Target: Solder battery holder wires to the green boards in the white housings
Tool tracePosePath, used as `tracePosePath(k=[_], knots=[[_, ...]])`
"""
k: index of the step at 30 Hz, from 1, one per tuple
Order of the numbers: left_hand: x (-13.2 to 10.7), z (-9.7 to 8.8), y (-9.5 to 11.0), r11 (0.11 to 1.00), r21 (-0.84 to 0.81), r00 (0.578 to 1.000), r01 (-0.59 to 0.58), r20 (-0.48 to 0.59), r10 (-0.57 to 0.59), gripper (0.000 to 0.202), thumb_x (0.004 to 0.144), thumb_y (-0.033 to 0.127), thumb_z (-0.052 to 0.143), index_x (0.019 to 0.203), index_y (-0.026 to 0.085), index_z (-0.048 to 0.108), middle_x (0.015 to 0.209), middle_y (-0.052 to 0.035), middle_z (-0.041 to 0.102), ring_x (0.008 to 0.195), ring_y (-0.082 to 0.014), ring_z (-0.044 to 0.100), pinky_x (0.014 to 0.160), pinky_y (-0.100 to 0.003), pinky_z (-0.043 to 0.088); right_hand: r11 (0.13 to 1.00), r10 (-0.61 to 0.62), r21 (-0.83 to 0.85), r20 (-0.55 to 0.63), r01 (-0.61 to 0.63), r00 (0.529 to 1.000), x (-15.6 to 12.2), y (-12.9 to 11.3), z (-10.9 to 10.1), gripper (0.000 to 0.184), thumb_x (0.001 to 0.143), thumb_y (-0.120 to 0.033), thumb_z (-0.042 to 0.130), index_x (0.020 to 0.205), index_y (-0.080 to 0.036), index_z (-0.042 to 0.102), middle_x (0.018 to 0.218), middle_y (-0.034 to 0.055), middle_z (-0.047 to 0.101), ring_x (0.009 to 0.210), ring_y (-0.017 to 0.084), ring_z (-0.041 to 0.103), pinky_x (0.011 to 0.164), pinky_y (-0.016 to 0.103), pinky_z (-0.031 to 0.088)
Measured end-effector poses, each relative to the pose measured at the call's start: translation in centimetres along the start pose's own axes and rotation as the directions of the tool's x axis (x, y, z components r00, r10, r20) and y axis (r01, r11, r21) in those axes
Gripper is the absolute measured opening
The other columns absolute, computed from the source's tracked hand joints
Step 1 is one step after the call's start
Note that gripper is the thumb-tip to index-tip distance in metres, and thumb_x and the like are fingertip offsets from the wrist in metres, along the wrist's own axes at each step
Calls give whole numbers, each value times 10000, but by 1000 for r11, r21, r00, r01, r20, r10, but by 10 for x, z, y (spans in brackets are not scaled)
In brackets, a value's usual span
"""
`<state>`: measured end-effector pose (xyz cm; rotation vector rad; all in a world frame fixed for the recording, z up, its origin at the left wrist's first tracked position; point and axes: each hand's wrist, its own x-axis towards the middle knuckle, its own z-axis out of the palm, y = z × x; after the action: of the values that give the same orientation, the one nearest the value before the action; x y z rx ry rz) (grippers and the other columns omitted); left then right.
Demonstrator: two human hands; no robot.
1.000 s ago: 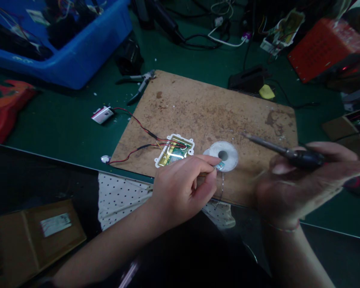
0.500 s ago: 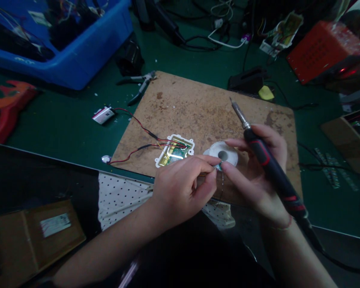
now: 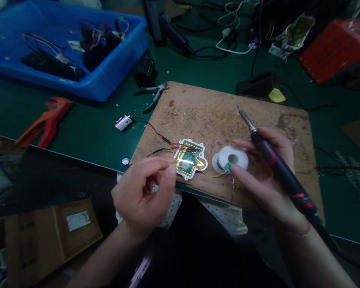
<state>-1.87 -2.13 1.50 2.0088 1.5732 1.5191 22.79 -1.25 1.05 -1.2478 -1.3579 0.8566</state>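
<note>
My right hand (image 3: 267, 180) grips a soldering iron (image 3: 276, 168) with a black handle and red bands; its tip points up and left, over the wooden board (image 3: 222, 116). The same hand's forefinger presses a small green part (image 3: 228, 167) against a white solder spool (image 3: 231, 159). A thin yellow wire (image 3: 213, 175) joins that part to a circuit board in a white casing (image 3: 189, 162). My left hand (image 3: 147, 188) hovers at the casing's left edge, fingers curled and thumb against forefinger; nothing shows between them. Red and black wires (image 3: 156, 134) run from the casing to a small module (image 3: 123, 122).
A blue bin (image 3: 114, 84) of wired parts stands at the back left. A red tool (image 3: 45, 120) and pliers (image 3: 154, 94) lie on the green mat. A black stand (image 3: 255, 85) with a yellow sponge (image 3: 276, 95), a red box (image 3: 336, 44) and a cardboard box (image 3: 51, 236) are around.
My left hand has let go of the small green part and drawn back left to the casing. My right forefinger now holds the part on the spool. The view has shifted.
</note>
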Motion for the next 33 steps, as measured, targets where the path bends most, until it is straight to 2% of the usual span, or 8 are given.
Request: tracePosePath(k=[3, 5, 11, 17, 23, 30, 33], knots=[[7, -3, -9, 990, 109, 987, 90, 124, -103, 41, 941, 244, 735, 967, 212, 739, 1034, -25, 772, 727, -133, 639, 623, -276, 512, 1000, -3, 19, 2, 3, 1000, -1, 1, 0, 828, 702, -204, 923, 1417, -359, 535, 1314, 43, 695, 1200, 251, 715, 1131, 510, 558], [11, -1, -8, 991, 90, 977, 101, 178, -116, 64, 934, 253, 750, 981, 211, 754, 1062, -27, 763, 689, -119, 604, 614, -273, 501, 999, -16, 30, 4, 16, 1000, -1, 2, 0, 836, 700, -188, 921, 1421, -363, 536, 1317, 37, 689, 1216, 253, 709, 1130, 505, 561], [14, 10, 13, 994, -69, 965, 81, 255, -61, 83, 937, 178, 738, 1001, 219, 769, 1059, -2, 799, 598, -76, 567, 579, -236, 496, 998, -54, 13, 8, 54, 999, -1, 1, 1, 824, 713, -162, 900, 1422, -376, 537, 1399, 26, 623, 1230, 243, 700, 1116, 454, 569], [14, 17, 25, 983, -168, 917, 77, 398, -4, 77, 952, 170, 699, 1021, 195, 725, 1030, 11, 816, 508, -40, 541, 599, -227, 521, 998, -61, -1, 6, 61, 998, -2, 2, 1, 829, 709, -202, 915, 1421, -375, 528, 1368, 39, 643, 1209, 253, 707, 1110, 489, 573], [13, 22, 28, 981, -169, 895, 95, 445, -11, 89, 961, 184, 696, 1047, 199, 718, 927, 25, 793, 565, -55, 607, 604, -222, 504, 996, -88, -2, 11, 88, 996, -2, 2, 1, 827, 711, -180, 913, 1421, -376, 536, 1369, 27, 631, 1204, 244, 708, 1106, 456, 573], [12, 27, 30, 948, -219, 869, 230, 485, -99, 37, 1013, 205, 615, 999, 202, 649, 778, 46, 663, 581, -65, 570, 533, -205, 439, 996, -93, 0, 6, 93, 996, -2, 0, 3, 817, 722, -166, 906, 1423, -375, 541, 1367, 25, 622, 1202, 236, 711, 1101, 405, 567], [11, 30, 30, 952, -217, 873, 215, 480, -88, 33, 1013, 208, 611, 987, 205, 631, 758, 53, 618, 587, -70, 550, 565, -227, 438, 996, -90, 1, 4, 90, 996, -2, 0, 2, 813, 730, -156, 894, 1426, -382, 540, 1368, 20, 611, 1203, 236, 710, 1102, 407, 568]])
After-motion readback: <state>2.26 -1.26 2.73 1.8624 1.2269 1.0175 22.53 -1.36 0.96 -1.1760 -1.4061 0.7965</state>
